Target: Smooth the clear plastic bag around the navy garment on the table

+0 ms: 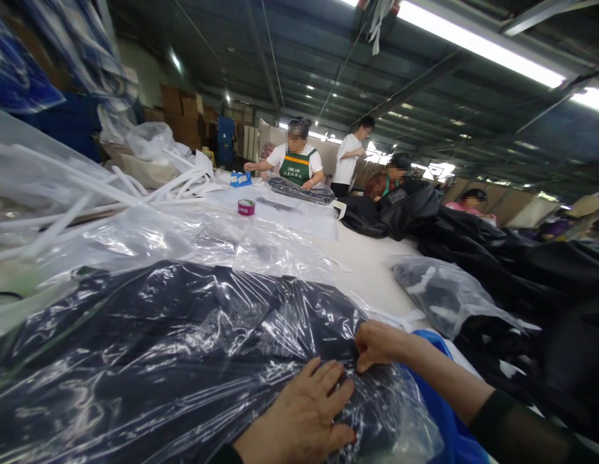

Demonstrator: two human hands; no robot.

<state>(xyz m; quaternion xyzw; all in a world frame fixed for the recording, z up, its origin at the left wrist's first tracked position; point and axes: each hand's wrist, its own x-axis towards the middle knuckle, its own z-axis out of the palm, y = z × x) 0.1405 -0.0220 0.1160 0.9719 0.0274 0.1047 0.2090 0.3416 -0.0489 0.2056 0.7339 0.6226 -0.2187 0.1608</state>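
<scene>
A dark folded garment (183, 316) in a clear plastic bag (280, 335) stretches across the front of the table. My left hand (297, 412) lies on the bag with its fingers spread, pressing the film down. Just beyond it, my right hand (379, 345) is closed at the bag's right part, its curled fingers gripping the creased plastic. Creases run through the film from around both hands. Loose film from the bag spreads below my right forearm, over a blue plastic item (439, 393).
Clear plastic sheets (145, 232) and white strips (178, 187) cover the table's left side. A purple tape roll (246, 207) stands farther back. Black garments (512, 258) are heaped at the right, near another bagged item (444, 290). A co-worker (297, 161) handles a bagged item across the table.
</scene>
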